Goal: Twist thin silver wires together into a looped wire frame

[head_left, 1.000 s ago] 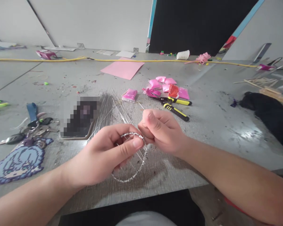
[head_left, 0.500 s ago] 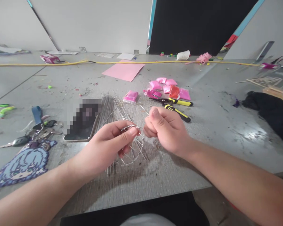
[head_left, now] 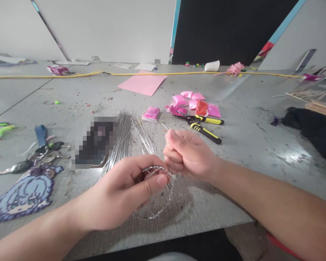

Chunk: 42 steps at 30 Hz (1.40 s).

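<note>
A twisted silver wire ring (head_left: pixel 154 216) hangs from my left hand (head_left: pixel 125 190), its upper edge pinched between thumb and fingers. Close beside it, my right hand (head_left: pixel 188 154) is closed in a fist around a thin wire (head_left: pixel 163 125), whose end sticks out above the thumb. The fingertips of both hands nearly meet at the ring's upper right. Behind my left hand lies a bundle of straight silver wires (head_left: pixel 121 136) on the grey table (head_left: pixel 206 214).
Yellow-black pliers (head_left: pixel 206 135) and pink packets (head_left: pixel 180 100) lie beyond my right hand. A phone (head_left: pixel 95 145), keys (head_left: pixel 20 166) and a pixel-art charm (head_left: pixel 24 194) are at left. A yellow cord (head_left: pixel 152 73) crosses the back; dark cloth (head_left: pixel 309 125) lies right.
My left hand and the wire ring have moved nearer to me and slightly right. My right hand has shifted slightly down and left, still closed on the wire.
</note>
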Available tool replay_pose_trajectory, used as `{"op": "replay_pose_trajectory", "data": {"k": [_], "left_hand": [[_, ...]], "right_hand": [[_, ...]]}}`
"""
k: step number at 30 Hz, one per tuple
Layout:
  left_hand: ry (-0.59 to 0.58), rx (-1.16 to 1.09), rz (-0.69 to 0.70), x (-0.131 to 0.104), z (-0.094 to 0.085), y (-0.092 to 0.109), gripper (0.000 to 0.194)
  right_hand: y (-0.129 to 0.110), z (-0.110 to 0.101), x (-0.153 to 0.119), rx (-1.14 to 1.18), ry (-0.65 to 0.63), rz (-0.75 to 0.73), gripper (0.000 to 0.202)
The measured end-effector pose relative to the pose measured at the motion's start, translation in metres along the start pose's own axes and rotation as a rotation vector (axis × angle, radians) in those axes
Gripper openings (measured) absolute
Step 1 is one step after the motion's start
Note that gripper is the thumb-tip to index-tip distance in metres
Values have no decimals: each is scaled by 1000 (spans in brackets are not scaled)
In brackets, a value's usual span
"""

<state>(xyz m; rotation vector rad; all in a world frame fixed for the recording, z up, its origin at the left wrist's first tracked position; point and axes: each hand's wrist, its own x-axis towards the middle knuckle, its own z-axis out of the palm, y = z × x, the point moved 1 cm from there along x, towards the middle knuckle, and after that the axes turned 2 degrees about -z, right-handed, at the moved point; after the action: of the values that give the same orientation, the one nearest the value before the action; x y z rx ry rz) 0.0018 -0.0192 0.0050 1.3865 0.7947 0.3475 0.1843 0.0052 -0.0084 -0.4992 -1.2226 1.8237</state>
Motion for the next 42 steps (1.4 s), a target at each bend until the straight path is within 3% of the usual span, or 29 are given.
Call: {"op": "replay_pose_trajectory", "data": {"k": [4,10,13,16,23,29,34,37,42], "left_hand": [[84,26,37,5,0,-2,27],[192,66,130,9,-6,-3,22],[168,199,243,8,-11,0,15],[164,381,407,6,-14,7,7],[157,604,624,6,-18,13,12],[181,671,613,8,-17,11,7],[217,617,499,10,-15,7,3],[169,556,429,10,-15,5,7],[-10,430,332,12,-14,4,12]], "right_hand": [[1,-6,5,-35,54,-32,57],[7,-3,10,96,161,-57,55],[9,1,3,157,116,-60,53],[9,0,-5,203,-8,19,50],[11,-13,-8,178,-194,178,33],[5,-17,-10,-151,-239,145,9],[-8,-19,-13,-431,-326,130,24],[-11,-22,-12,-496,-410,102,20],[-7,-24,-11,-503,-518,136,17]]}}
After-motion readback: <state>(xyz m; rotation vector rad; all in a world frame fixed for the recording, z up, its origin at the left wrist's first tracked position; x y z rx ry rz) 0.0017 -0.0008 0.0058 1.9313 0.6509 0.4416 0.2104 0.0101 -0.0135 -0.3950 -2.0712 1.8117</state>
